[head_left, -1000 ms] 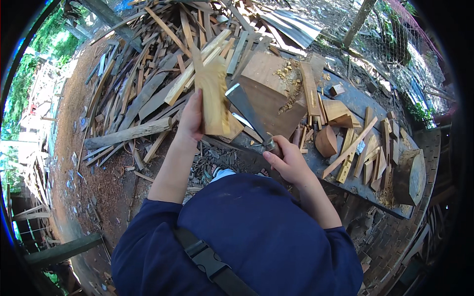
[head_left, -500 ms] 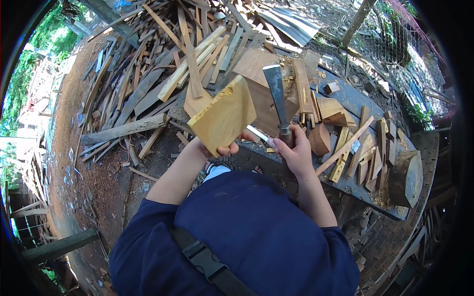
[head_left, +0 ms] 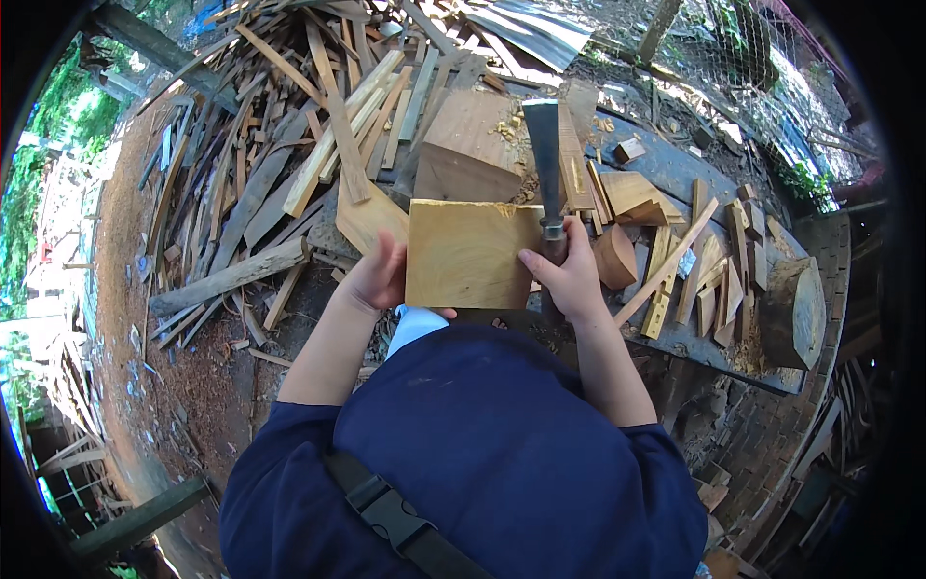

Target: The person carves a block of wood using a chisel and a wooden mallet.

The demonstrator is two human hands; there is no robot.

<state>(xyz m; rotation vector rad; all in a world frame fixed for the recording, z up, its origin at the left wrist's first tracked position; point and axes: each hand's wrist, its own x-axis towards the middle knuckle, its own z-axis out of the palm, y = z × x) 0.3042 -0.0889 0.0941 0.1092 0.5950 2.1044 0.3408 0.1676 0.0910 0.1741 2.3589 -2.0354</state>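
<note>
A squarish yellow wooden board (head_left: 473,253) faces me in front of my body, with a rough, chipped upper edge. My left hand (head_left: 379,275) supports it at its left edge; the fingers pass behind and beneath, and one fingertip shows below. My right hand (head_left: 571,277) grips a chisel (head_left: 546,154) by its dark handle, the wide metal blade pointing up and away. The thumb of that hand presses against the board's right edge. What the fingers behind the board do is hidden.
Beyond the board stands a large wooden block (head_left: 473,145) with shavings on it. To the right, a low dark bench (head_left: 675,183) carries offcuts and a log piece (head_left: 793,314). A heap of wooden strips (head_left: 280,125) spreads at the far left, with a grey pole (head_left: 227,277) nearer.
The board has turned from a tilted angle to nearly level and squarely facing me. My right thumb has come to its right edge. The chisel now stands more upright.
</note>
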